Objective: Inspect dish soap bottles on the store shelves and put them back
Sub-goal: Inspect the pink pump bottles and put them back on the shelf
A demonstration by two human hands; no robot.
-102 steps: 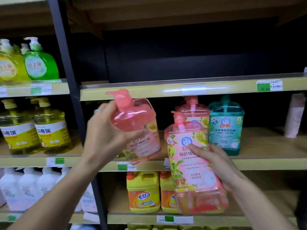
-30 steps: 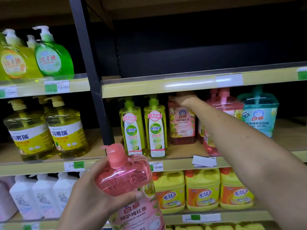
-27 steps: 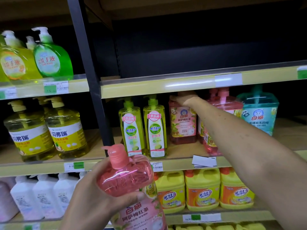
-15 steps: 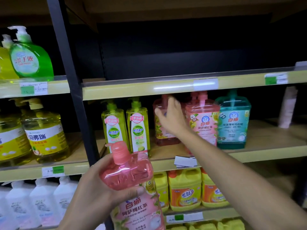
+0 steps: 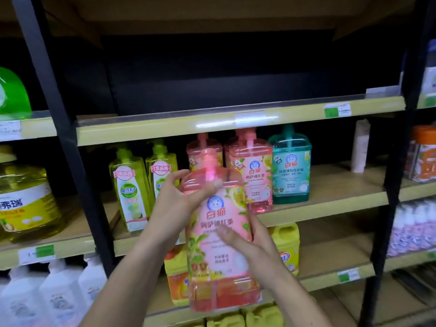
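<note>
I hold a large pink dish soap bottle [image 5: 219, 263] upright in front of the middle shelf, label toward me. My left hand [image 5: 175, 206] wraps its upper shoulder below the pink pump. My right hand [image 5: 252, 251] grips its right side, fingers across the label. Behind it on the middle shelf [image 5: 330, 201] stand two more pink bottles, one [image 5: 256, 180] at the right and one [image 5: 204, 152] partly hidden behind the held bottle's pump. A teal bottle [image 5: 291, 168] stands to their right.
Two slim green bottles [image 5: 129, 190] stand left of the pink ones. A black upright post [image 5: 70, 149] divides the bays. Big yellow bottles [image 5: 26, 204] sit far left, yellow-orange jugs [image 5: 286, 246] below, white bottles [image 5: 56, 298] at the bottom left.
My right hand let go of the pink bottle on the shelf and came back onto the held bottle. The held bottle rose and turned upright in front of me.
</note>
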